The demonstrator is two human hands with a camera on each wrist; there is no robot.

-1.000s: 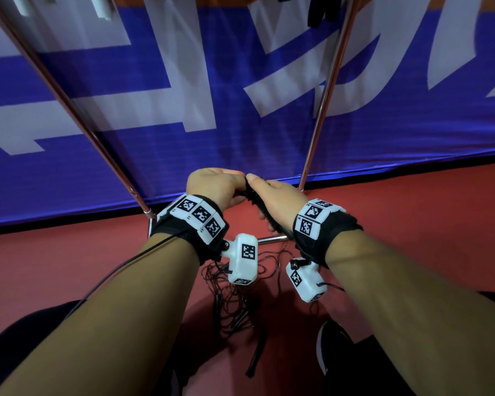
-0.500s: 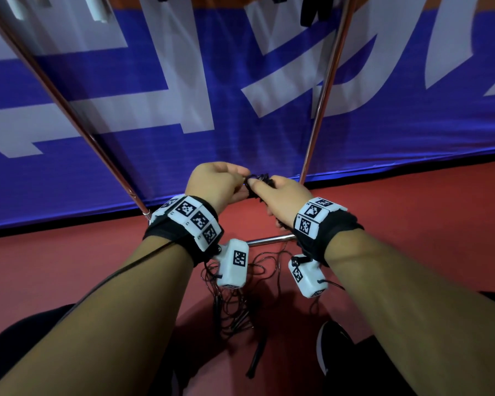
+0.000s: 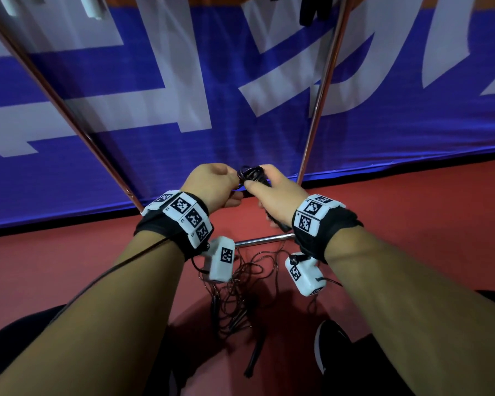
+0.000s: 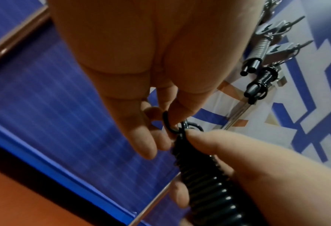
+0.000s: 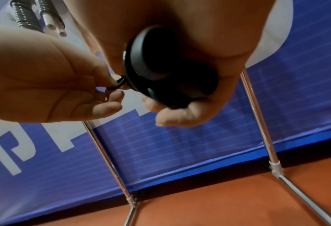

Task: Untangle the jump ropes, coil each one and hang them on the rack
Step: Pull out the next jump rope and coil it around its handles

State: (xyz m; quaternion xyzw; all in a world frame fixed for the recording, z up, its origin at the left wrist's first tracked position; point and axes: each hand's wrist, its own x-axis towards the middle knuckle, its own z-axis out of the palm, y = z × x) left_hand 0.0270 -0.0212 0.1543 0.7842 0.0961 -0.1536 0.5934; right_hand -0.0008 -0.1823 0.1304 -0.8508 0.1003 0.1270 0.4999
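1. Right hand grasping coiled black jump rope by its handles, before the rack.
2. Left hand fingers pinching the end loop.
3. Probably best: tuck it snugly, coils tight.

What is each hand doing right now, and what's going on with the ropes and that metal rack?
Left hand: pinches the thin black cord loop.
Right hand: grips the coiled black jump rope, wound tight round its handles.
Tangled thin black ropes: loose heap on the red floor, not yet coiled.
Shiny metal rack: upright; finished rope bundles hang from its clips.
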